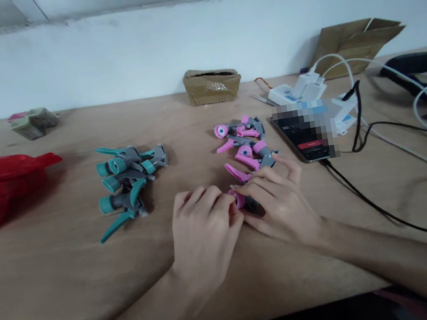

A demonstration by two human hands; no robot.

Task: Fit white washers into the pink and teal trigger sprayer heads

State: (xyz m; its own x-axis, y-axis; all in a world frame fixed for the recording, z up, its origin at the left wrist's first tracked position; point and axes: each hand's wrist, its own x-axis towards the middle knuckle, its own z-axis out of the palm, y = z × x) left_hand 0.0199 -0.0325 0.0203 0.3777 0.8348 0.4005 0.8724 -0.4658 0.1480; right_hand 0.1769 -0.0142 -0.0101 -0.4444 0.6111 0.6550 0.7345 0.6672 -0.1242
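A pink-and-grey trigger spray head is held between my two hands low over the table, most of its body hidden by fingers. My right hand is closed around its grey part. At the pink round end, the thumb and fingers of my left hand are pinched together; what the fingertips press on is partly hidden. Just beyond my hands lie several more pink-and-grey trigger spray heads in a loose column. Off to the left rests a cluster of teal-and-grey trigger spray heads.
A red plastic bag is at the left edge. Along the wall stand a small open cardboard box, a folded bundle and a brown carton. A phone, a power strip and cables occupy the right side.
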